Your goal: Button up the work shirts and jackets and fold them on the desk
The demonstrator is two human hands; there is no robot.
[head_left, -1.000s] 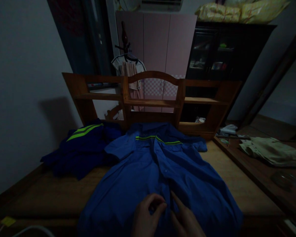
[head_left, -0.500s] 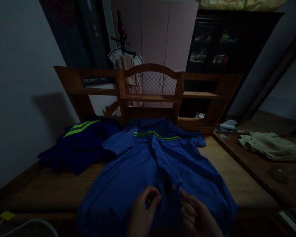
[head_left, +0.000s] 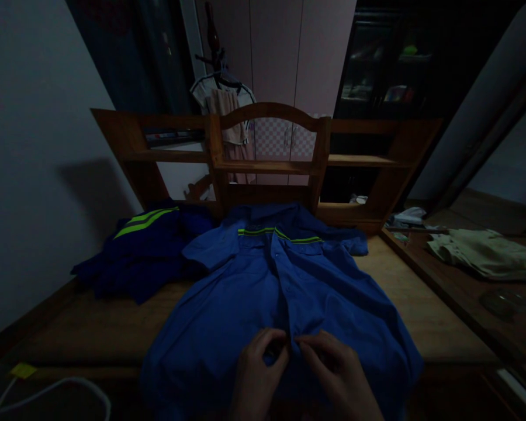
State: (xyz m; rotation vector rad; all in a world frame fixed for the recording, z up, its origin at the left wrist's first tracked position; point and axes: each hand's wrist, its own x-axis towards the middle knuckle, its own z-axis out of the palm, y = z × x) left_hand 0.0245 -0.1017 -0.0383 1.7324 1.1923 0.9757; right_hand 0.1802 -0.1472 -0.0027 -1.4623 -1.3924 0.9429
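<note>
A blue short-sleeved work shirt (head_left: 241, 304) with a yellow-green stripe across its chest lies spread on the wooden desk (head_left: 412, 292), collar away from me. My left hand (head_left: 263, 362) pinches the front edge of the shirt low on its button placket. Just to the right, my right hand (head_left: 333, 362) pinches the other front edge, its fingertips almost touching the left ones. Small buttons show along the placket above my hands. Whatever lies between the fingertips is too dark and small to make out.
A darker blue garment (head_left: 149, 251) with bright stripes lies bunched at the left. Behind the shirt rises a wooden shelf (head_left: 267, 166). At the right are folded pale trousers or cloth (head_left: 482, 251) and a glass dish (head_left: 502, 301). A white cable (head_left: 70, 381) curves at lower left.
My right hand has moved left and turned toward my left hand. The two front edges of the shirt have come together, closing the dark gap between them.
</note>
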